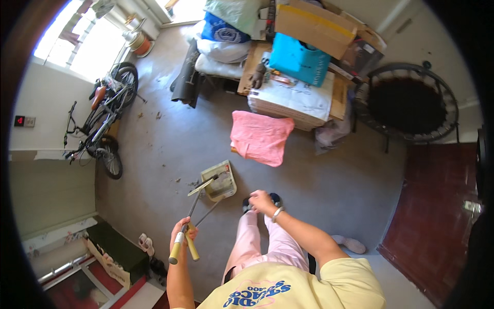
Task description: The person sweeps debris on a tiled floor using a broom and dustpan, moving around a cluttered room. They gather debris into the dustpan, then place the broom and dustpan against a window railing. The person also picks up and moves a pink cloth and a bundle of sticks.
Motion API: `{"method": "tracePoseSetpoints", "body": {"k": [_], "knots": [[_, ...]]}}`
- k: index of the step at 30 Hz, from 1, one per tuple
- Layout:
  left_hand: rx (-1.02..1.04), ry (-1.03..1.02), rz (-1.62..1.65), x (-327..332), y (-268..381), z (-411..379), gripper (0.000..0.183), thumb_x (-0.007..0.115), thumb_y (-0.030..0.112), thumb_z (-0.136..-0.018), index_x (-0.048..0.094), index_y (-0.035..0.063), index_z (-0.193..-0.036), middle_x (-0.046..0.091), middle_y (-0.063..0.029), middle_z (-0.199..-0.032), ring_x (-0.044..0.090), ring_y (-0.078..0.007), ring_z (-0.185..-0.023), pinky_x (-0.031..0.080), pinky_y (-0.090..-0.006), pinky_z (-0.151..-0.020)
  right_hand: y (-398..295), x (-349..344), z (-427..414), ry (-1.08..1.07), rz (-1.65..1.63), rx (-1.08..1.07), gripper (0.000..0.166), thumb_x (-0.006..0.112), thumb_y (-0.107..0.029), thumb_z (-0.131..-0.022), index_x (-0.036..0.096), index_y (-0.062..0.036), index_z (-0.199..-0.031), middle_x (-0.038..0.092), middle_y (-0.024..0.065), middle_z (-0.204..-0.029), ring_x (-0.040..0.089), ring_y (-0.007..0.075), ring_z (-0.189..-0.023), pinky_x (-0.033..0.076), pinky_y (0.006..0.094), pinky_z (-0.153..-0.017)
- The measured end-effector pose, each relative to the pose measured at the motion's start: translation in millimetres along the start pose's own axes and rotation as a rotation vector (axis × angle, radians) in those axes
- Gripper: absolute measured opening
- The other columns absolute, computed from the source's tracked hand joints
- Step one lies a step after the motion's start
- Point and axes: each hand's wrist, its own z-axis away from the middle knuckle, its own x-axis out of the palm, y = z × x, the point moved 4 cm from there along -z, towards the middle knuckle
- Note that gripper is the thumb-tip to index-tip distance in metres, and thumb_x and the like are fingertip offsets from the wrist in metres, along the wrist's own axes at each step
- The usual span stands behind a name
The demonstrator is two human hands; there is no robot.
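Observation:
My left hand point(184, 228) grips two yellow-ended handles together, those of a broom point(200, 187) and a long-handled dustpan point(229, 188). Their far ends are at floor level, with the broom head over the left side of the pale plastic pan. Dark debris point(193, 183) lies on the floor beside the pan's left edge. In front of my legs, my right hand point(261, 201) hangs above my dark shoes, its fingers loosely bent and nothing visible in them. A bracelet point(277, 214) circles that wrist.
Ahead is a pink cloth point(262, 137) draped over a low seat. Behind it stand stacked cardboard boxes point(293, 100) and a blue bag point(299, 60). A bicycle point(104, 116) leans along the left wall; a small trampoline point(407, 102) is at right. Slippers and shoes point(146, 244) lie lower left.

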Motion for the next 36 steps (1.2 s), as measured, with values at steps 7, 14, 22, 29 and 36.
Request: {"method": "tracePoseSetpoints", "body": {"k": [7,14,22,29,36], "knots": [[0.022,-0.038,-0.019,10,25,20,0.02,0.065,0.024,-0.082,0.06,0.0085,-0.094,0.055,-0.0231,-0.083,0.044,-0.0141,-0.048,0.038,-0.024,-0.038,39,-40,-123,0.06,0.081,0.093,0.044,0.065,-0.017,-0.076,0.063,0.0059,-0.113,0.068,0.0108,-0.083,0.063,0.017,-0.061,0.052,0.0316,-0.053],[-0.101,-0.09,-0.052,12,32,23,0.026,0.06,0.024,-0.086,0.064,0.013,-0.109,0.055,-0.0243,-0.085,0.044,-0.0153,-0.051,0.038,-0.0258,-0.04,62,-46,-297,0.129,0.024,0.094,0.056,0.068,-0.019,-0.071,0.057,0.0043,-0.12,0.066,0.0231,-0.112,0.063,0.0285,-0.107,0.05,0.036,-0.09],[-0.164,-0.035,0.083,19,37,32,0.028,0.061,0.021,-0.086,0.061,0.0111,-0.113,0.053,-0.0269,-0.088,0.045,-0.0174,-0.052,0.041,-0.0281,-0.04,-5,30,-369,0.538,0.675,0.071,0.09,0.071,-0.033,-0.073,0.026,-0.0062,-0.146,0.02,0.0225,-0.153,0.013,0.0482,-0.141,0.017,0.0574,-0.113],[-0.16,0.036,0.11,20,37,33,0.031,0.06,0.02,-0.086,0.059,0.0101,-0.115,0.053,-0.0271,-0.089,0.044,-0.0172,-0.052,0.041,-0.0273,-0.041,39,123,-322,-0.222,-0.011,-0.15,0.056,0.073,-0.031,-0.078,0.059,-0.0071,-0.127,0.061,0.0118,-0.121,0.058,0.0284,-0.11,0.047,0.0368,-0.092],[-0.223,-0.027,0.094,-1,37,23,0.031,0.06,0.022,-0.085,0.061,0.0113,-0.114,0.051,-0.0265,-0.092,0.045,-0.0179,-0.055,0.042,-0.0287,-0.042,109,47,-385,0.221,-1.186,0.311,0.086,0.069,-0.05,-0.083,0.029,-0.0137,-0.15,0.026,0.0089,-0.157,0.024,0.0293,-0.144,0.015,0.0489,-0.116]]}}
